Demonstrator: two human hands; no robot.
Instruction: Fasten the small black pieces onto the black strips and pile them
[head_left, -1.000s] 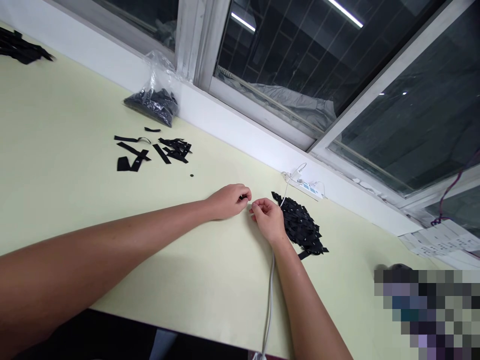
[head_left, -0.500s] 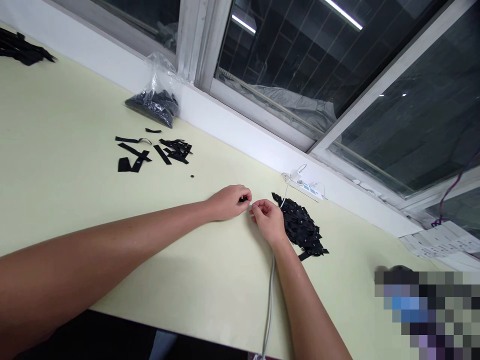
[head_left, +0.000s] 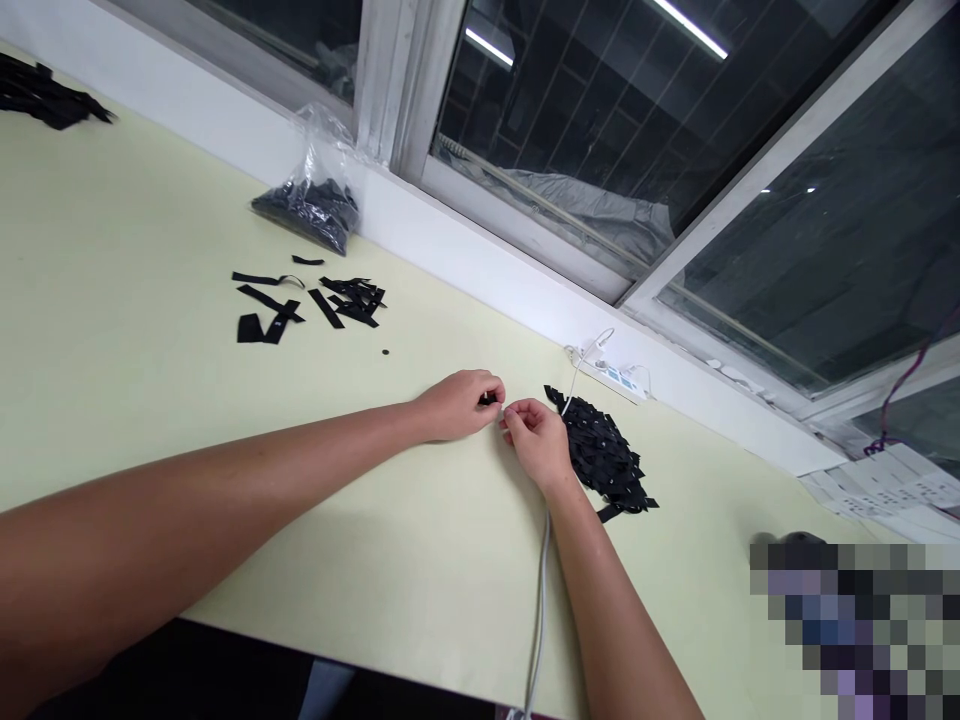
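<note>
My left hand (head_left: 461, 403) is closed in a pinch around a black strip (head_left: 488, 398), and only a small dark part of it shows between the fingers. Close to its fingertips, my right hand (head_left: 536, 435) has thumb and fingers pressed together; whatever they hold is too small or hidden to name. A dense pile of short black strips (head_left: 604, 455) lies just beyond the right hand. Farther left, a looser group of black strips (head_left: 356, 300) is spread on the pale table (head_left: 420, 580), with a small dark disc (head_left: 385, 352) between it and my left hand.
A clear plastic bag (head_left: 311, 205) of black pieces leans by the window wall. More long black strips (head_left: 45, 95) lie at the far left. A power strip (head_left: 619, 378) stands by the wall, and its white cable (head_left: 541, 610) runs under my right wrist to the front edge.
</note>
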